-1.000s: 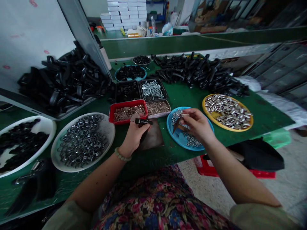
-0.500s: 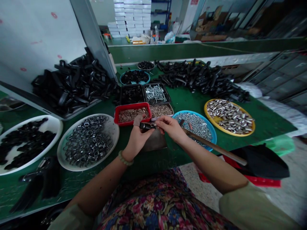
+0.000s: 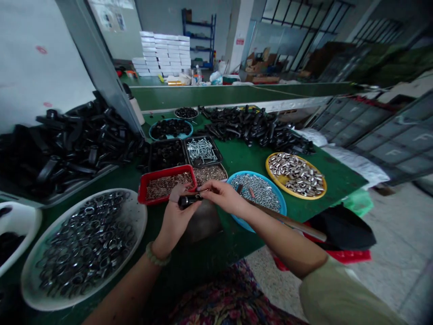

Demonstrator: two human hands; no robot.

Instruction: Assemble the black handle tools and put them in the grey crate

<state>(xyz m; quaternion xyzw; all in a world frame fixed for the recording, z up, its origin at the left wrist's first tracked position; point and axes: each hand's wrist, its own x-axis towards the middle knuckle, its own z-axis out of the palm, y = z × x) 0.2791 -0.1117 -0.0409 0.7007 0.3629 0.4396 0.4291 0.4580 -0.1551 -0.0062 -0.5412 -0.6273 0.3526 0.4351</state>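
Left grip (image 3: 174,222) closed round black part (image 3: 188,200); right grip (image 3: 203,193) at its three o'clock end, closure and hold undeterminable.

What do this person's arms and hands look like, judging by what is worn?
A pale greenish bracelet of round beads circles the wrist behind the left hand. A plain olive sleeve ends partway down the right arm; the right hand wears no glove.

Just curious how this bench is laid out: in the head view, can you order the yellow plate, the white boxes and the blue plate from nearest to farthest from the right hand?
From the right hand:
1. Blue plate, just to its right.
2. Yellow plate, farther right, beyond the blue plate.
3. White boxes, stacked far back, to the left.
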